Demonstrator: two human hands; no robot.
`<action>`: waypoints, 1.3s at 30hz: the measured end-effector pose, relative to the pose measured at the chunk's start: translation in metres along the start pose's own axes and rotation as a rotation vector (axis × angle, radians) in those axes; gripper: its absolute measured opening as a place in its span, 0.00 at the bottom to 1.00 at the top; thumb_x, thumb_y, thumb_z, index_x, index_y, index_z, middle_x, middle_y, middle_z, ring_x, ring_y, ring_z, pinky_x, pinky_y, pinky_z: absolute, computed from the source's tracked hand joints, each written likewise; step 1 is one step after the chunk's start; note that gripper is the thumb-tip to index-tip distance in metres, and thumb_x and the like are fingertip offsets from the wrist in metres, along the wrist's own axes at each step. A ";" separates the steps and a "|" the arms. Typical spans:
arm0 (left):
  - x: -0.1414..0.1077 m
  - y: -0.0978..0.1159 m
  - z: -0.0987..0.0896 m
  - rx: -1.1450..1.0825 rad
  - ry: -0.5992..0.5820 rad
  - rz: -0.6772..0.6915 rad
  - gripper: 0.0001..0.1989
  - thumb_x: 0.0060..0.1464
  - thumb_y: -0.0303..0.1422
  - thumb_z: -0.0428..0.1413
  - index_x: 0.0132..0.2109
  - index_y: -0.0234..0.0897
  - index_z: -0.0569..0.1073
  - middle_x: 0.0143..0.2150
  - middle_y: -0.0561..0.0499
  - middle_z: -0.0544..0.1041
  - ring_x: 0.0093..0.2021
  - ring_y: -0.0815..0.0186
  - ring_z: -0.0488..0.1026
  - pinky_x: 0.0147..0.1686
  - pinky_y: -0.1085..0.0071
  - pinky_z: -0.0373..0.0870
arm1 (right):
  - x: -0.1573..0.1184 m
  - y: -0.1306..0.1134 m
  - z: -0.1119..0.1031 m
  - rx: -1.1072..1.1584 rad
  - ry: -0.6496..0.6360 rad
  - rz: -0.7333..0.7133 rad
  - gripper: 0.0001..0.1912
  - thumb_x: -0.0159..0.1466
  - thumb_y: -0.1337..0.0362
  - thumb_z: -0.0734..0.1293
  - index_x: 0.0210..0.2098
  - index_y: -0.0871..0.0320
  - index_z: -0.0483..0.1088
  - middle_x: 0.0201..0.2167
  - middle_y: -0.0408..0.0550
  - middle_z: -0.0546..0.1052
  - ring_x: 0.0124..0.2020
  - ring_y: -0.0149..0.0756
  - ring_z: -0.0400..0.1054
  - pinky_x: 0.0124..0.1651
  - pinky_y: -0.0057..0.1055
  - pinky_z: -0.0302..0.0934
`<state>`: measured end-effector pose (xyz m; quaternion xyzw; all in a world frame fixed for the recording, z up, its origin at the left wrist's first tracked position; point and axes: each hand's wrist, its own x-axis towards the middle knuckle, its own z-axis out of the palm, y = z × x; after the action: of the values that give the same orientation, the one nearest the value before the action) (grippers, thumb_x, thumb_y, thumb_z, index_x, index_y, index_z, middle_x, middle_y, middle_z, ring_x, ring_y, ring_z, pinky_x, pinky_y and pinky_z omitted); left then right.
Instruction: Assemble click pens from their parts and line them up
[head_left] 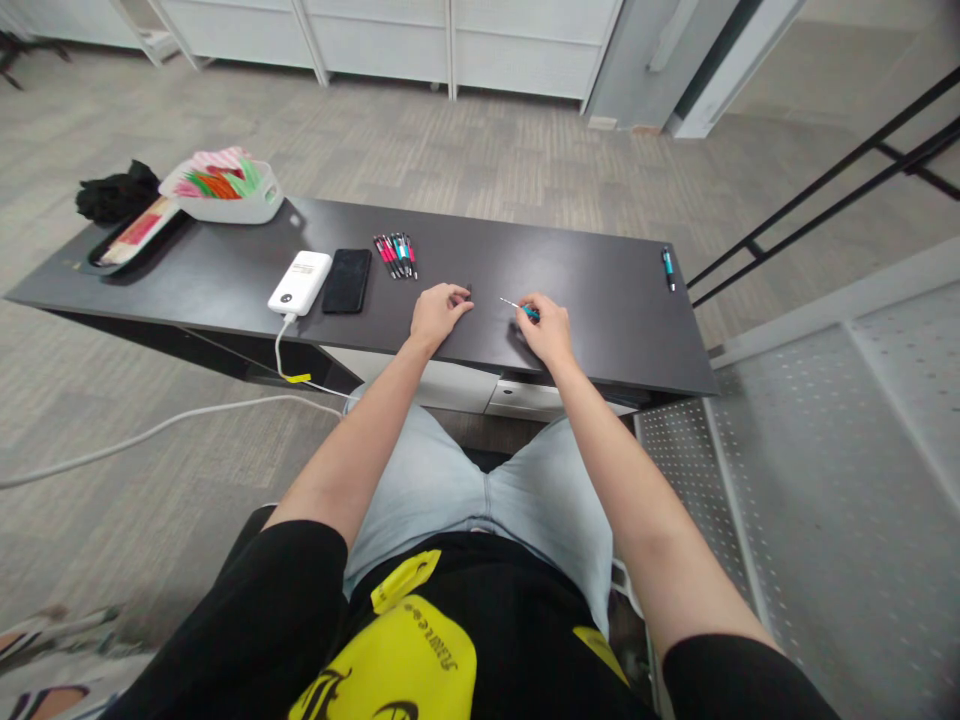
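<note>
My right hand point(547, 328) is closed around a teal pen body point(531, 313). From it a thin, pale refill point(510, 302) sticks out to the left. Over the desk's front half, my left hand point(439, 318) has thumb and fingers brought together at a small dark piece point(469, 292), too small to name surely. A gap of bare desktop lies between the two hands. Beyond my left hand, several pink and teal pens point(396, 256) lie side by side. One more teal pen point(668, 269) lies alone near the desk's right end.
On the dark desk point(600, 270), a black phone point(347, 281) lies beside a white power bank point(300, 283) with its cable hanging over the front edge. Farther left are a white basket point(232, 207) of colourful items, a black tray point(112, 265) and black cloth point(118, 192).
</note>
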<state>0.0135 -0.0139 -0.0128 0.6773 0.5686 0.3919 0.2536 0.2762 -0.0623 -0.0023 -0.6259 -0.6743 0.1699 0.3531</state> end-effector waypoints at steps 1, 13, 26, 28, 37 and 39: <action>-0.002 0.002 0.000 -0.012 -0.002 -0.003 0.10 0.62 0.25 0.80 0.44 0.46 0.92 0.43 0.48 0.92 0.38 0.56 0.81 0.55 0.57 0.82 | 0.000 0.000 0.000 -0.009 -0.009 -0.002 0.06 0.76 0.64 0.72 0.41 0.46 0.76 0.45 0.51 0.90 0.53 0.57 0.83 0.67 0.52 0.71; -0.033 0.024 0.020 -0.197 -0.092 0.013 0.03 0.68 0.36 0.77 0.47 0.48 0.93 0.44 0.50 0.94 0.36 0.58 0.83 0.48 0.60 0.82 | -0.002 -0.001 -0.003 -0.065 -0.175 -0.163 0.05 0.77 0.64 0.73 0.43 0.46 0.78 0.51 0.52 0.92 0.56 0.57 0.84 0.64 0.51 0.71; -0.034 0.020 0.013 -0.232 0.122 -0.105 0.07 0.71 0.32 0.75 0.41 0.46 0.91 0.42 0.50 0.93 0.35 0.59 0.81 0.49 0.59 0.82 | -0.003 0.003 0.001 -0.070 -0.087 -0.094 0.05 0.80 0.62 0.71 0.44 0.46 0.78 0.52 0.53 0.92 0.57 0.57 0.84 0.67 0.52 0.69; -0.032 0.020 0.013 -0.185 0.146 -0.109 0.08 0.71 0.30 0.76 0.40 0.46 0.90 0.43 0.49 0.93 0.37 0.57 0.81 0.52 0.57 0.82 | -0.002 0.003 0.001 -0.062 -0.081 -0.089 0.05 0.79 0.62 0.71 0.44 0.46 0.77 0.51 0.53 0.92 0.56 0.57 0.84 0.66 0.52 0.69; -0.004 0.026 0.015 0.200 0.144 0.002 0.10 0.69 0.27 0.80 0.41 0.47 0.92 0.53 0.45 0.84 0.59 0.46 0.85 0.71 0.44 0.77 | -0.001 0.002 0.002 -0.045 -0.067 -0.064 0.05 0.79 0.63 0.72 0.44 0.46 0.77 0.52 0.52 0.93 0.55 0.56 0.84 0.66 0.51 0.71; 0.000 0.026 0.016 0.218 0.135 -0.009 0.10 0.69 0.27 0.81 0.41 0.47 0.92 0.53 0.44 0.84 0.60 0.44 0.84 0.72 0.41 0.74 | -0.001 0.003 0.003 -0.039 -0.070 -0.066 0.05 0.79 0.63 0.72 0.44 0.46 0.77 0.52 0.52 0.93 0.55 0.56 0.84 0.66 0.51 0.71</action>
<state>0.0411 -0.0182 -0.0017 0.6702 0.6268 0.3715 0.1414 0.2768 -0.0619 -0.0066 -0.6037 -0.7096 0.1671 0.3225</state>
